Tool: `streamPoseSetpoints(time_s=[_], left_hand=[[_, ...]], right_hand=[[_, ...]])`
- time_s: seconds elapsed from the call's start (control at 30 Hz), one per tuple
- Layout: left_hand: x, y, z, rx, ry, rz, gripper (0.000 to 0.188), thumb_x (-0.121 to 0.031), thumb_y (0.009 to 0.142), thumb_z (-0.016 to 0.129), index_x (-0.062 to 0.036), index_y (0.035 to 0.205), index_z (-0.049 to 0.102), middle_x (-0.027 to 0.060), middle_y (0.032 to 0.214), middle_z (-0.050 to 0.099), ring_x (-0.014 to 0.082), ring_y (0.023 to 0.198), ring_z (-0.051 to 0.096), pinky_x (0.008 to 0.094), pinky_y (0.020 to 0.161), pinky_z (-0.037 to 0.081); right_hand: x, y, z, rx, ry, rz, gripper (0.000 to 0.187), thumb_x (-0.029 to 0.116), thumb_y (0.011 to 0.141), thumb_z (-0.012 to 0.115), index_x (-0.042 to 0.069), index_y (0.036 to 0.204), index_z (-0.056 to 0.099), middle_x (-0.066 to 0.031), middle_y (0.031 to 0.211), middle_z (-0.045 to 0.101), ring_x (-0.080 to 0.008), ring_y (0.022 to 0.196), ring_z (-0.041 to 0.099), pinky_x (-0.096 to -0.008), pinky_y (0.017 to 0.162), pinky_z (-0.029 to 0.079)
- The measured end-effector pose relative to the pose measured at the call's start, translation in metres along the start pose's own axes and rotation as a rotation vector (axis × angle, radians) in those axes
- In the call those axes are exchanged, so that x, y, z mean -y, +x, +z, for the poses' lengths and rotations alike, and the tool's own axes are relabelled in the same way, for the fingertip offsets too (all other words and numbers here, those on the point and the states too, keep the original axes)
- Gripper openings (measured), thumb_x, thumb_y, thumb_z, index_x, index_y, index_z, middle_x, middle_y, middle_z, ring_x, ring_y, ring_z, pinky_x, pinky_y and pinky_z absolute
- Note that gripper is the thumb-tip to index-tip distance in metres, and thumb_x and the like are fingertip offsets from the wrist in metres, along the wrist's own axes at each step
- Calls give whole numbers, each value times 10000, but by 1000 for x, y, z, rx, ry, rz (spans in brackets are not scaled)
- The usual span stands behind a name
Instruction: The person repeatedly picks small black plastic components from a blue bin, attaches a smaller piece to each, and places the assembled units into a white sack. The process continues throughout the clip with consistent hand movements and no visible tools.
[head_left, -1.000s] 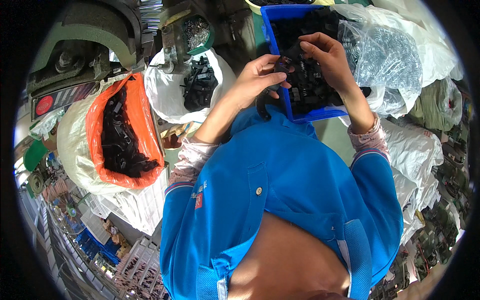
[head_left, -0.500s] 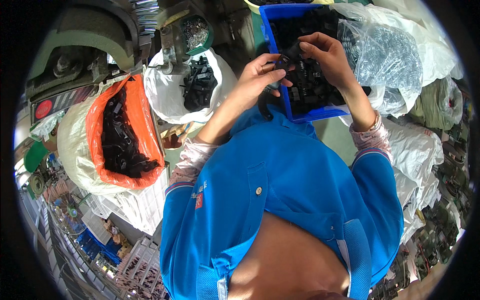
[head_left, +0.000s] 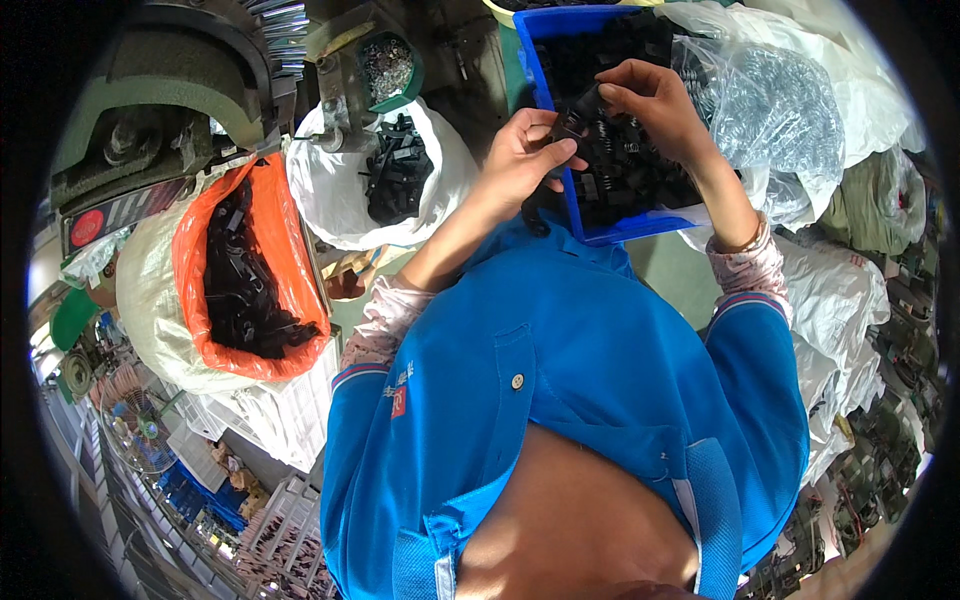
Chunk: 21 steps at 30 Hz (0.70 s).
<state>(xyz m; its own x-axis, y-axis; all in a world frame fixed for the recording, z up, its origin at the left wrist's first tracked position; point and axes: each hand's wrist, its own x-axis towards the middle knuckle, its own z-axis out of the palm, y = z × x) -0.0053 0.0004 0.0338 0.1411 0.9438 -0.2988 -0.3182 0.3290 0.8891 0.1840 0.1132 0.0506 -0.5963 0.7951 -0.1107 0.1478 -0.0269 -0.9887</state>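
Note:
My left hand (head_left: 522,158) is closed around a dark black part (head_left: 572,122), thumb on top, at the left wall of a blue bin (head_left: 573,208). The fingers and thumb of my right hand (head_left: 652,105) pinch the upper end of the same part, over the bin. Its exact kind is hard to make out. A curved black piece (head_left: 535,218) hangs below my left hand; whether it belongs to the held part is unclear. Black parts and several coil springs (head_left: 604,165) lie in the bin beneath my hands.
A clear plastic bag of metal springs (head_left: 775,110) lies right of the bin. To the left stand a white-lined container (head_left: 325,205) and an orange-lined sack (head_left: 305,300), both holding black parts. A green cup (head_left: 410,88) of small metal pieces sits beside heavy machinery (head_left: 165,100).
The black part has turned slightly between my hands, and my left fingers have shifted on it. My right hand has moved a little up with its end.

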Motion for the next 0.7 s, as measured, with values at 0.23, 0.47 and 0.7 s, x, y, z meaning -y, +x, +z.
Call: streamPoseSetpoints(time_s=[0.23,0.47,0.7], left_hand=[[-1,1,-2,23,-23,-8,403,-116,870,608,4,1222,454,128,1088,632,210,832,670,229,485,483],[2,4,-9,39,-5,-51,406,-140,874,610,-20,1239,479,105,1093,637,187,817,665,225,482,465],[-3,7,-8,36,66,-43,385,-150,870,625,5,1194,487,101,1030,643,176,808,659,227,501,460]], right_hand=[[-13,6,-3,99,36,10,246,175,860,648,-22,1005,623,-54,888,636,-107,804,593,-249,734,488],[-15,4,6,66,0,20,246,174,862,650,-19,1009,612,-53,903,629,-111,831,595,-244,748,490],[-7,-2,17,27,27,1,211,153,865,642,-22,976,606,-36,853,622,-82,776,558,-229,713,463]])
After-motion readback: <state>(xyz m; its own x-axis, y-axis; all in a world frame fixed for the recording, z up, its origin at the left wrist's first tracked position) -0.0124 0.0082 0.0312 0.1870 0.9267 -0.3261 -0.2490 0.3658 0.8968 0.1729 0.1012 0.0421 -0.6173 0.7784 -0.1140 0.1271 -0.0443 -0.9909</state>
